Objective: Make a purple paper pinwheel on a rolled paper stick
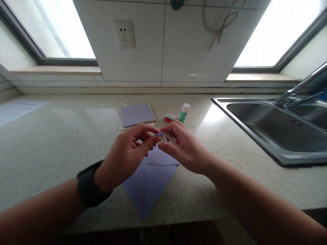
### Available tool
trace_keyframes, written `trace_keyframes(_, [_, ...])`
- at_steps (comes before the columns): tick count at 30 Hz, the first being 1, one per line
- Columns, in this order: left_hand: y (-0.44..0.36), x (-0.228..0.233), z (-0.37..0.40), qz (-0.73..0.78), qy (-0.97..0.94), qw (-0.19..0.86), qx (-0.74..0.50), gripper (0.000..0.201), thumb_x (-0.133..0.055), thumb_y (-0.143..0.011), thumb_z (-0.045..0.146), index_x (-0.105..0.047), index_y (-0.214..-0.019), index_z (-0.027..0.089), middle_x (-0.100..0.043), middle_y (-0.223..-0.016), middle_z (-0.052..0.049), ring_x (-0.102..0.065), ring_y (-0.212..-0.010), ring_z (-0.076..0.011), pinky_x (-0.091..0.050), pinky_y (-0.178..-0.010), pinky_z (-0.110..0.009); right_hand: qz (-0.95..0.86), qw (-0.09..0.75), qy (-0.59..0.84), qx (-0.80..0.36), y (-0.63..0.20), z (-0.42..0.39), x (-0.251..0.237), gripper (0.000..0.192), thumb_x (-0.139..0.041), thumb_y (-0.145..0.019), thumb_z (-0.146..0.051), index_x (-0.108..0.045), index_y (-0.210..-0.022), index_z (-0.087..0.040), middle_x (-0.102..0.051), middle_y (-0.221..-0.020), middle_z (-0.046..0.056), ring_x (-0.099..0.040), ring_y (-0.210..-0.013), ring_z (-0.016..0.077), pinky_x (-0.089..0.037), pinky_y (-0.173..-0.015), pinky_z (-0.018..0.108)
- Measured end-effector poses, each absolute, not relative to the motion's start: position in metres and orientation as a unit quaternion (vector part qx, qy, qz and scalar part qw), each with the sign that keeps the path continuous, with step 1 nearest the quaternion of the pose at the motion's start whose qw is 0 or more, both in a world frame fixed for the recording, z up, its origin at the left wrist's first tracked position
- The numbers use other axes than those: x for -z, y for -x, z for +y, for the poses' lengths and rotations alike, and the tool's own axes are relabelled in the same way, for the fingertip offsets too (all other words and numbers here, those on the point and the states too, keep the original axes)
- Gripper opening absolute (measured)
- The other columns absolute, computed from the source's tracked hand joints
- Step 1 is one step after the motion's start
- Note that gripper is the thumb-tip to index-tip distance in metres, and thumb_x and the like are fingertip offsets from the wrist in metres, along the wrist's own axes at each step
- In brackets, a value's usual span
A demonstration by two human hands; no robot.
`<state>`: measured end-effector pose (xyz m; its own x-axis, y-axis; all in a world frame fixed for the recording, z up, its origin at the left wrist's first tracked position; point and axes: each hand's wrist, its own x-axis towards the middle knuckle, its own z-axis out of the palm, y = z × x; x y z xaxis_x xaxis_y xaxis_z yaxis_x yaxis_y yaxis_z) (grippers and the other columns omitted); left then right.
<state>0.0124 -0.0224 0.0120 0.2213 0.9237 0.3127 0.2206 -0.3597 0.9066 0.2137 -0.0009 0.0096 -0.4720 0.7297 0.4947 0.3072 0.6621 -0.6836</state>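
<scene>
Purple paper [146, 190] lies creased on the table [76, 146], its upper part hidden by the hands. At far left, a printed sheet [20, 110] is cut off, its text unreadable. The left hand [129, 154] pinches a small purple edge between thumb and forefinger; whether it belongs to that paper is unclear. Behind lies a paper stack [136, 114]. A red-and-white box [170, 117] is partly covered by the right hand [185, 146], whose forefinger meets the edge, grip uncertain. Beyond stands a glue stick [184, 113]; rightmost, the sink [270, 126] is cropped.
</scene>
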Motion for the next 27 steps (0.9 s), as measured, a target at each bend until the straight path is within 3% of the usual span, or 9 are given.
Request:
trace_keyframes(9, [-0.0139,-0.0115,-0.0206,0.366,-0.677,0.433,-0.469,0.021,-0.073,-0.092,0.032,-0.069,-0.112,0.027,-0.069,-0.079,0.005,-0.062,-0.062,-0.0064,-0.054,-0.056,-0.014,-0.799,0.447,0.335,-0.222,-0.2143,-0.0021,-0.0052,0.04,-0.081,-0.082,-0.044,-0.058,-0.107,-0.023,-0.058,-0.107,0.007,-0.057,-0.111,0.0253,-0.048,-0.091,0.041])
trace_keyframes(16, [-0.0128,-0.0123,-0.0229,0.345,-0.684,0.399,-0.504,0.017,-0.076,-0.089,0.023,-0.073,-0.105,0.026,-0.072,-0.08,0.005,-0.064,-0.062,-0.0057,-0.054,-0.057,-0.013,-0.78,0.475,0.32,-0.253,-0.2147,-0.0043,-0.0041,0.046,-0.082,-0.079,-0.05,-0.059,-0.109,-0.025,-0.06,-0.11,0.007,-0.059,-0.111,0.025,-0.052,-0.09,0.041])
trace_keyframes(21, [-0.0132,-0.01,-0.0259,0.34,-0.7,0.33,-0.535,0.015,-0.074,-0.089,0.016,-0.074,-0.1,0.025,-0.071,-0.077,0.006,-0.064,-0.061,-0.0048,-0.052,-0.056,-0.012,-0.741,0.497,0.376,-0.251,-0.2135,-0.0056,-0.0047,0.052,-0.087,-0.07,-0.052,-0.056,-0.101,-0.025,-0.061,-0.106,0.007,-0.062,-0.1,0.0232,-0.052,-0.085,0.04])
trace_keyframes(27, [-0.0152,-0.0141,-0.0281,0.349,-0.698,0.346,-0.521,0.012,-0.075,-0.088,0.018,-0.07,-0.098,0.023,-0.069,-0.073,0.006,-0.065,-0.057,-0.0056,-0.049,-0.05,-0.012,-0.708,0.501,0.419,-0.267,-0.2146,-0.0026,-0.0025,0.06,-0.092,-0.06,-0.055,-0.052,-0.094,-0.025,-0.063,-0.099,0.004,-0.059,-0.086,0.02,-0.05,-0.075,0.035])
